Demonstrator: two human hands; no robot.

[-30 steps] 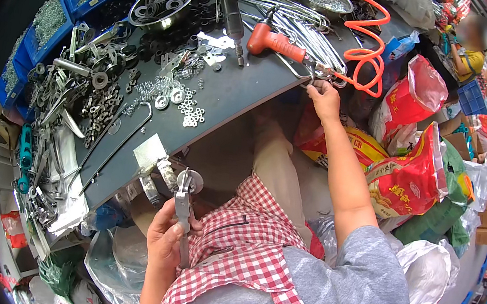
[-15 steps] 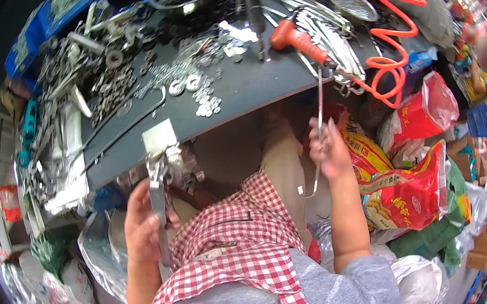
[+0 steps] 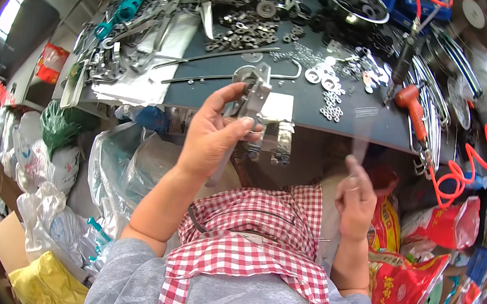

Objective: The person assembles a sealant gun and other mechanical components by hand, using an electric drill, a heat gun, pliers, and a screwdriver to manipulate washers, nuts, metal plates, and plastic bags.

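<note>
While the left hand [image 3: 207, 142] grips it between thumb and curled fingers, a grey metal lever assembly [image 3: 257, 98] with a flat bar-like body is held up in front of the wearer, overlapping the near edge of the dark grey tabletop [image 3: 313, 117] in view. Its long axis runs steeply from lower left to upper right, the head pointing away from the body toward the worktop and the narrow tail emerging below the palm; a round metal disc [image 3: 244, 75] sits on the left side of that head. The right hand [image 3: 355, 202], well apart from the left and just short of the table edge, has its fingers closed around a slender pale metal rod [image 3: 361, 132], which is smeared by motion; it stands nearly upright, its upper part pointing toward the table, though its exact tip is too blurred to tell. Between the hands, a pale square plate [image 3: 277, 106] lies at the table edge, just right of the lever assembly's head. Beyond it rests a long dark rod with a hooked end [image 3: 212, 80], lying roughly crosswise. Small silver rings [image 3: 331, 106] cluster farther right, and near the right corner lies an orange-red pistol-shaped tool [image 3: 414, 111].
</note>
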